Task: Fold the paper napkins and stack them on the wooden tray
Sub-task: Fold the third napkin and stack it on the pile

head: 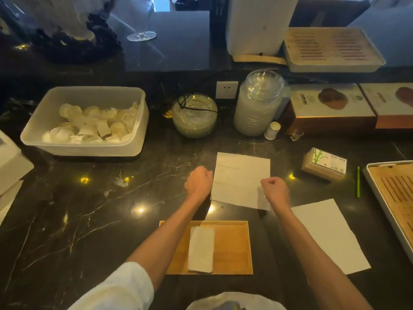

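A white paper napkin (240, 177) lies spread flat on the dark marble counter. My left hand (198, 181) pinches its left edge with fingers closed. At the napkin's right edge my right hand (275, 190) does the same. Nearer to me sits the wooden tray (233, 247), with one folded napkin (201, 249) lying lengthwise on its left half. A second unfolded napkin (330, 236) lies flat to the right of the tray, partly under my right forearm.
A tissue pack (324, 164) and a green pen (358, 182) lie to the right, beside a slatted tray (393, 198). Behind stand a plastic tub (87, 121), a glass bowl (194, 115), a glass jar (259, 104) and a small white bottle (272, 130).
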Available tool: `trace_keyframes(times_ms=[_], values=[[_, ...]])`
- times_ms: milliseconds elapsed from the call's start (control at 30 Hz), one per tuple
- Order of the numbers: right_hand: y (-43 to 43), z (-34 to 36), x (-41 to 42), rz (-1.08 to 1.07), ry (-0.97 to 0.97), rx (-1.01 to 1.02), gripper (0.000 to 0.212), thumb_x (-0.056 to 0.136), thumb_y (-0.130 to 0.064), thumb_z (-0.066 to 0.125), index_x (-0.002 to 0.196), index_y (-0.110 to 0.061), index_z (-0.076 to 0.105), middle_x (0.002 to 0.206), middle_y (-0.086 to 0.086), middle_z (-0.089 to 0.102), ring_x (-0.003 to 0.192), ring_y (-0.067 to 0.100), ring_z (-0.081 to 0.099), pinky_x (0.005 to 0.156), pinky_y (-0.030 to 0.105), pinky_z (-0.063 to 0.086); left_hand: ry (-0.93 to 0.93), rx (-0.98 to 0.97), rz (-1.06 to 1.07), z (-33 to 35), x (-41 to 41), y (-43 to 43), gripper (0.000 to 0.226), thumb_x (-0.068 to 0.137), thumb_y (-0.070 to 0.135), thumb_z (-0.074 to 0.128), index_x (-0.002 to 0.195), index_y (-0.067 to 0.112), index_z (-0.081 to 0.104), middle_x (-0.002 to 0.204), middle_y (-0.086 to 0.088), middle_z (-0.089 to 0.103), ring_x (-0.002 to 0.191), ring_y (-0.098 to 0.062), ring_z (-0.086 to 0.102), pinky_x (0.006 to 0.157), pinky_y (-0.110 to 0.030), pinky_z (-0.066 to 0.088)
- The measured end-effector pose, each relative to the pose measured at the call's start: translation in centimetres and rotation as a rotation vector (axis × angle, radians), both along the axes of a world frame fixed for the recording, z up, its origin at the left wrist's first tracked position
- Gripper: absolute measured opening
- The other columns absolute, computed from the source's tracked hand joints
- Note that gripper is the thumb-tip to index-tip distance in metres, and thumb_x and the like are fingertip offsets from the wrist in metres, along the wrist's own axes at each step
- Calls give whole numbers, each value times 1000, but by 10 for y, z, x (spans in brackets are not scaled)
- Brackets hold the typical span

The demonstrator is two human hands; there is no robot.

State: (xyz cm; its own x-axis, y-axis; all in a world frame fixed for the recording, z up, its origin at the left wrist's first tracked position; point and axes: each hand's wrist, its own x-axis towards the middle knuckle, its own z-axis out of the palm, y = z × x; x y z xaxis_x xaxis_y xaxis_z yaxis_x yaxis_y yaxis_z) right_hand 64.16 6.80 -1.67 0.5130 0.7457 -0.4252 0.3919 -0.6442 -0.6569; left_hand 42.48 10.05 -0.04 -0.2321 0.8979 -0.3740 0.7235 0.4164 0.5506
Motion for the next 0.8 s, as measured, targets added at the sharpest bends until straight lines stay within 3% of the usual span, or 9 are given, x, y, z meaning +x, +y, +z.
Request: trace_keyframes(times_ms=[67, 167, 333, 500, 567, 667, 733, 800], values=[[9, -10, 9, 7, -123, -57, 25, 99, -29, 60, 88, -7, 64, 92, 11, 66, 83, 26, 63, 70, 38, 52, 45, -79, -35, -13, 11, 12, 33, 100, 40, 54, 92, 10, 66, 95, -8, 71, 81, -20, 63, 74, -35, 47], [15, -25, 18, 42, -168, -174, 38, 98, -34, 61, 98, 3, 68, 98, 18, 70, 90, 35, 69, 69, 38, 50, 76, -135, -81, -31, 20, 16, 35, 98, 41, 57, 101, 7, 67, 104, -9, 69, 93, -25, 67, 84, -41, 54], [15, -36, 18, 56, -261, -172, 30, 99, -27, 61, 96, 0, 73, 95, 15, 74, 86, 30, 70, 66, 31, 47, 40, -89, -83, -48, 26, 9, 26, 98, 29, 61, 114, 9, 64, 115, -8, 65, 99, -23, 65, 82, -32, 55], [12, -34, 7, 69, -367, -172, 25, 101, -25, 55, 102, -4, 69, 99, 11, 70, 90, 27, 68, 66, 31, 45, 23, -49, -72, -49, 34, 7, 16, 101, 19, 56, 105, 7, 67, 107, -10, 63, 95, -22, 61, 81, -28, 53], [12, -31, 8, 33, -236, -162, 21, 99, -23, 56, 99, -4, 66, 93, 10, 66, 89, 28, 66, 66, 32, 44, -250, 20, 44, -41, 31, 9, 8, 98, 14, 58, 94, 12, 65, 94, -4, 63, 90, -19, 60, 73, -22, 51], [9, -17, 12, -235, 278, -140, 21, 94, -15, 57, 78, -3, 63, 67, 8, 56, 59, 21, 54, 47, 26, 38, -713, 139, 475, -17, 23, 4, 9, 97, 15, 61, 105, 17, 59, 94, 4, 61, 90, -15, 59, 65, -17, 46], [-4, -6, 6, -373, 590, -159, 26, 94, -12, 58, 68, -8, 57, 57, 5, 47, 45, 13, 38, 32, 19, 25, -800, 56, 652, -9, 23, -9, 19, 100, 24, 59, 114, 14, 51, 92, 1, 56, 81, -12, 54, 63, -21, 43], [-24, 4, -7, -364, 734, -151, 30, 96, -12, 58, 66, -9, 55, 55, 3, 44, 38, 9, 32, 27, 17, 20, -903, -147, 594, -3, 27, -29, 26, 101, 38, 55, 104, 13, 52, 84, -3, 49, 70, -12, 48, 61, -24, 39]])
